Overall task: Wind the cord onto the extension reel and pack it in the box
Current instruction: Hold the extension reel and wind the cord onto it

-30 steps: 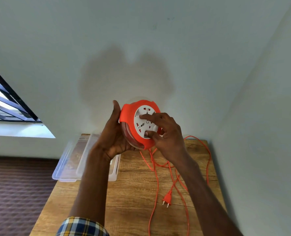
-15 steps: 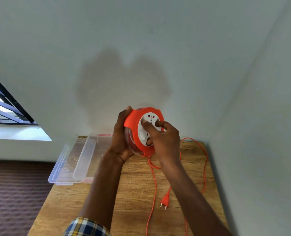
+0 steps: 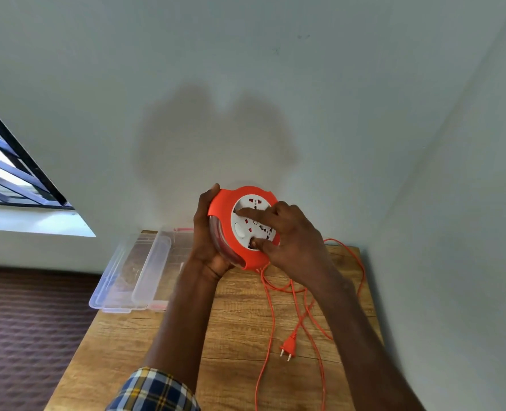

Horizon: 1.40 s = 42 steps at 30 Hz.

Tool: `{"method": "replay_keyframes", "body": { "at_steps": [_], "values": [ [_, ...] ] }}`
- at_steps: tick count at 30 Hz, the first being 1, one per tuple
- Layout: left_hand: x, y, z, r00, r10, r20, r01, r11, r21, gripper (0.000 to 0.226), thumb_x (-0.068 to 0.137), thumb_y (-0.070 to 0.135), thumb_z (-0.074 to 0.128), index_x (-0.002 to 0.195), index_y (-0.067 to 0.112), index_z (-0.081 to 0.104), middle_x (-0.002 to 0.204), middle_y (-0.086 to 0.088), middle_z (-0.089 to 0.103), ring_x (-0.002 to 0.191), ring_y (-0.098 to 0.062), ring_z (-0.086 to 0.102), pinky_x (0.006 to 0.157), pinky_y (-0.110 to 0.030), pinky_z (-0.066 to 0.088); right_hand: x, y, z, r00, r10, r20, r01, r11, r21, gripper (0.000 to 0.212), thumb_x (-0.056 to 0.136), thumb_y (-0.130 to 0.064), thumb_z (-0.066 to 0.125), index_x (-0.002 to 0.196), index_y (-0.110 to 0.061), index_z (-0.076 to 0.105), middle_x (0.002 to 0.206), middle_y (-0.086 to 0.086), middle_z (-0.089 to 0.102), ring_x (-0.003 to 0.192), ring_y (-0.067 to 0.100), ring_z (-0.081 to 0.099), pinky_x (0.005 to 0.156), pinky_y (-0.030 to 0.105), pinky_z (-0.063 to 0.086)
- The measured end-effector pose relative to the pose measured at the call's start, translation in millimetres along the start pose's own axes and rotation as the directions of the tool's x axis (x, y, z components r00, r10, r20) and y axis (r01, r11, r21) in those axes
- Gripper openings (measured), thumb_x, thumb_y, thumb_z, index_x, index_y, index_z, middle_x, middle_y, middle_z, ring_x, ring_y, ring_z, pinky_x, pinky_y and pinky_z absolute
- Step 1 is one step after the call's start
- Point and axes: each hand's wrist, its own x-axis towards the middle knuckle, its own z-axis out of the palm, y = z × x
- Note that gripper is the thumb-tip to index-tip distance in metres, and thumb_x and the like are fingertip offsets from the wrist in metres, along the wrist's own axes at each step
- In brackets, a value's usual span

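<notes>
Two hands hold the extension reel point(image 3: 244, 226) above the wooden table point(image 3: 145, 336), mid-winding.

Left of the reel lies the clear box point(image 3: 133, 274) with its lid. The left hand point(image 3: 208, 232) curls round the reel's orange rim; the right hand point(image 3: 290, 235) pinches the white socket face with forefinger and thumb, apparently to turn it. Right of and below the reel, the cord point(image 3: 271, 307) trails loose to its plug point(image 3: 288, 344). The reel looks rigid, light and smooth: best gripped at the rim. The cord is limp and may tangle.

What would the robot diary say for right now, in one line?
step: winding | left hand: grips reel | right hand: fingers on white dial | cord: mostly loose on table | plug: on table | box: open, unused
</notes>
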Motion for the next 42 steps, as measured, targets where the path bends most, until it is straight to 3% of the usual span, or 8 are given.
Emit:
{"method": "replay_keyframes", "body": {
  "at_steps": [7, 12, 17, 23, 26, 30, 37, 42],
  "values": [
    [-1.2, 3.2, 2.9, 0.999, -0.032, 0.003, 0.032, 0.998, 0.059, 0.086, 0.099, 0.068, 0.047, 0.156, 0.004, 0.048, 0.142, -0.027, 0.057, 0.125, -0.045, 0.057, 0.104, -0.054, 0.052, 2.9, -26.4, 27.5, 0.821, 0.526, -0.223, -0.371, 0.787, 0.492, 0.066, 0.068, -0.081, 0.072, 0.118, -0.039, 0.07, 0.091, -0.015, 0.073, 0.084, 0.006, 0.073, 0.071, 0.035, 0.064],
    [-1.8, 9.5, -2.1, 1.0, 0.011, 0.003, -0.011, 0.999, 0.046, 0.074, 0.101, 0.066, 0.039, 0.142, 0.008, 0.062, 0.128, -0.019, 0.07, 0.112, -0.036, 0.068, 0.098, -0.048, 0.057, -2.3, -7.2, 8.5, 0.91, 0.197, -0.364, -0.15, 0.977, 0.154, 0.029, 0.088, -0.047, 0.077, 0.115, -0.037, 0.073, 0.099, -0.013, 0.074, 0.085, 0.004, 0.065, 0.068, 0.029, 0.057],
    [-3.7, 18.7, 0.4, 0.999, -0.035, 0.025, 0.032, 0.996, 0.086, 0.065, 0.1, 0.065, 0.044, 0.127, 0.012, 0.069, 0.116, -0.016, 0.073, 0.102, -0.032, 0.07, 0.087, -0.044, 0.062, -3.9, 11.5, 12.5, 0.99, -0.06, -0.124, 0.066, 0.997, 0.039, 0.062, 0.085, -0.019, 0.08, 0.138, -0.046, 0.06, 0.141, -0.006, 0.052, 0.118, 0.017, 0.049, 0.079, 0.031, 0.054],
    [-7.4, 18.4, 1.2, 0.989, -0.149, -0.007, 0.148, 0.98, 0.131, 0.065, 0.098, 0.065, 0.05, 0.126, 0.01, 0.07, 0.115, -0.017, 0.07, 0.095, -0.031, 0.071, 0.084, -0.044, 0.061, -7.6, 7.3, 21.4, 0.986, -0.114, -0.124, 0.114, 0.993, -0.011, 0.061, 0.081, -0.021, 0.077, 0.132, -0.051, 0.062, 0.122, -0.006, 0.058, 0.109, 0.016, 0.054, 0.078, 0.038, 0.058],
    [-10.6, 20.3, 7.9, 0.99, -0.138, 0.016, 0.135, 0.983, 0.125, 0.06, 0.1, 0.06, 0.051, 0.117, 0.007, 0.073, 0.107, -0.017, 0.074, 0.091, -0.03, 0.074, 0.081, -0.041, 0.064, -12.1, -8.2, 21.4, 0.969, 0.136, -0.208, -0.113, 0.987, 0.118, 0.054, 0.076, -0.05, 0.079, 0.128, -0.05, 0.064, 0.099, -0.017, 0.067, 0.091, 0.006, 0.064, 0.07, 0.027, 0.056],
    [-12.3, 21.0, 15.9, 0.994, -0.1, 0.039, 0.094, 0.987, 0.128, 0.064, 0.096, 0.064, 0.05, 0.111, 0.01, 0.081, 0.109, -0.017, 0.077, 0.092, -0.032, 0.075, 0.082, -0.044, 0.064, -2.6, -38.4, 27.2, 0.782, 0.59, -0.2, -0.359, 0.689, 0.63, 0.061, 0.072, -0.075, 0.075, 0.117, -0.035, 0.069, 0.074, -0.02, 0.068, 0.073, 0.002, 0.072, 0.068, 0.04, 0.065],
    [-1.2, 53.1, 24.5, 0.991, 0.047, 0.123, -0.052, 0.998, 0.039, 0.067, 0.101, 0.065, 0.041, 0.122, 0.011, 0.074, 0.118, -0.016, 0.074, 0.103, -0.033, 0.072, 0.092, -0.046, 0.061, 7.1, -34.7, -12.2, 0.955, 0.038, -0.295, 0.004, 0.99, 0.139, 0.036, 0.091, -0.041, 0.073, 0.126, -0.042, 0.065, 0.101, -0.012, 0.072, 0.094, 0.006, 0.063, 0.074, 0.03, 0.057],
    [3.6, 82.0, 48.6, 0.993, 0.01, 0.116, -0.032, 0.982, 0.187, 0.067, 0.099, 0.069, 0.041, 0.106, 0.017, 0.083, 0.107, -0.012, 0.078, 0.09, -0.027, 0.075, 0.084, -0.042, 0.062, 31.9, -25.7, -54.0, 0.955, -0.239, -0.177, 0.235, 0.971, -0.044, 0.06, 0.088, -0.022, 0.079, 0.137, -0.049, 0.059, 0.128, -0.009, 0.05, 0.115, 0.014, 0.046, 0.084, 0.027, 0.052]
  ]
}}
